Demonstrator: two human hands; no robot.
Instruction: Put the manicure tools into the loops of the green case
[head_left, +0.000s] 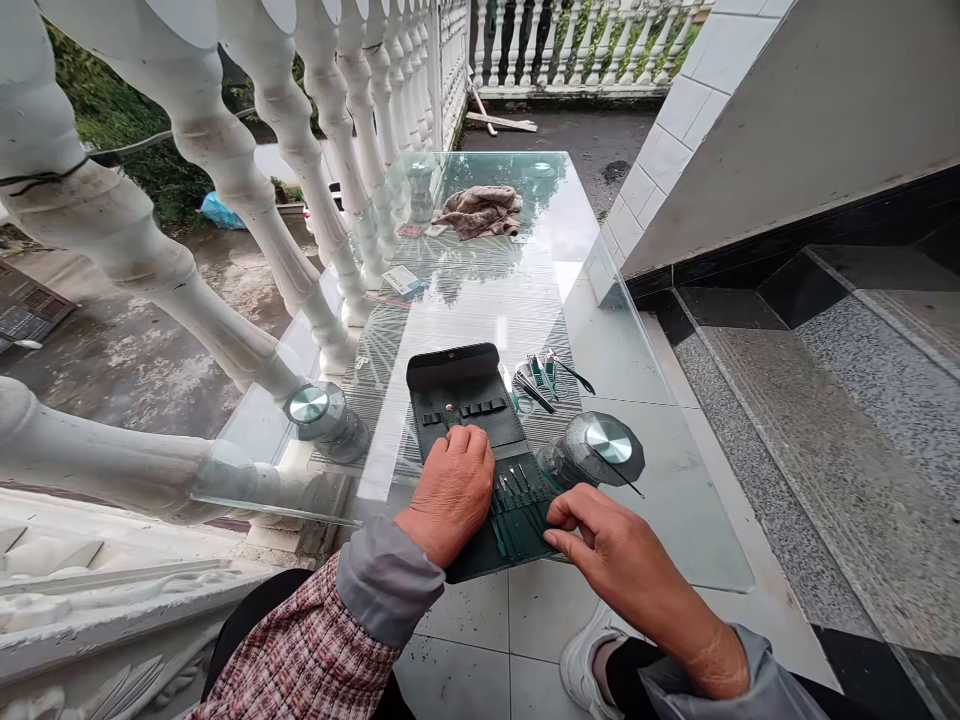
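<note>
A dark green leather manicure case (465, 390) lies open on a glass table (637, 400), with its flap toward the far side. Slim steel tools (517, 505) sit in its near pockets. My left hand (450, 490) is pressed palm-down on the middle of the case, its fingertips hidden against the leather. My right hand (607, 540) is at the case's right edge, thumb and forefinger close together beside the tools. Several loose green-handled implements (544, 380) lie just beyond the case.
A crumpled brown cloth (478, 212) and a small card (401, 280) lie farther along the glass. Chrome-capped cylindrical table supports (607, 440) stand under it. A white balustrade (225, 150) runs along the left, and a tiled wall (675, 150) stands on the right.
</note>
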